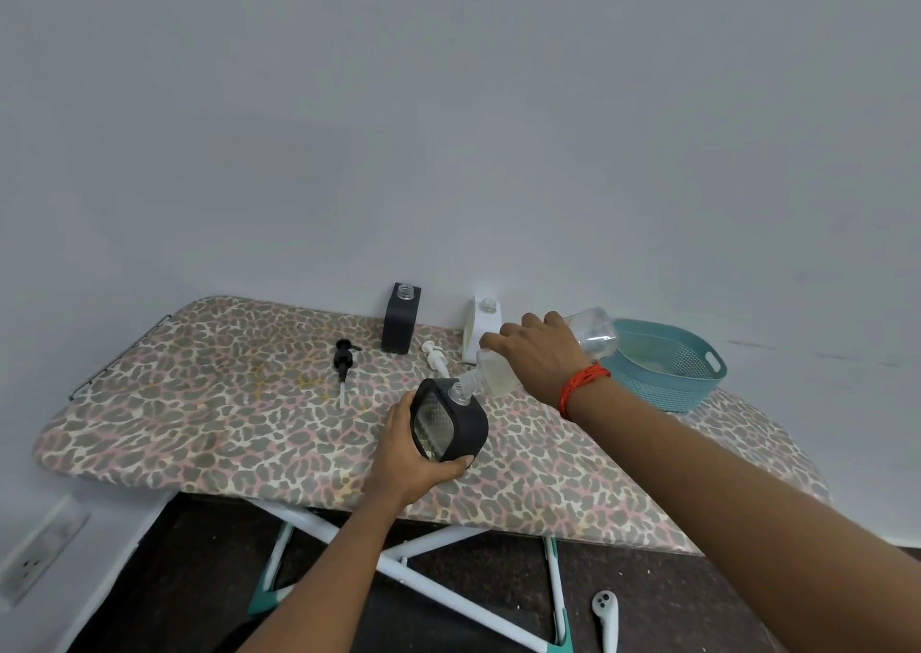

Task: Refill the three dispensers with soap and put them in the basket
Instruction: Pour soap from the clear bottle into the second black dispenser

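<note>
At frame centre your left hand [404, 458] gripped the probably slick dispenser [456, 426] round its body, while your right hand [540, 353] clasped the tilted, likely light bottle [595, 336].

Clear glossy plastic refill bottle [548, 353]; matt black dispenser [451, 426]; perforated teal plastic basket [668, 373].

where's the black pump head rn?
Head view, left of centre: the black pump lies on the ironing board, left of the upright black dispenser and white pump.
</note>
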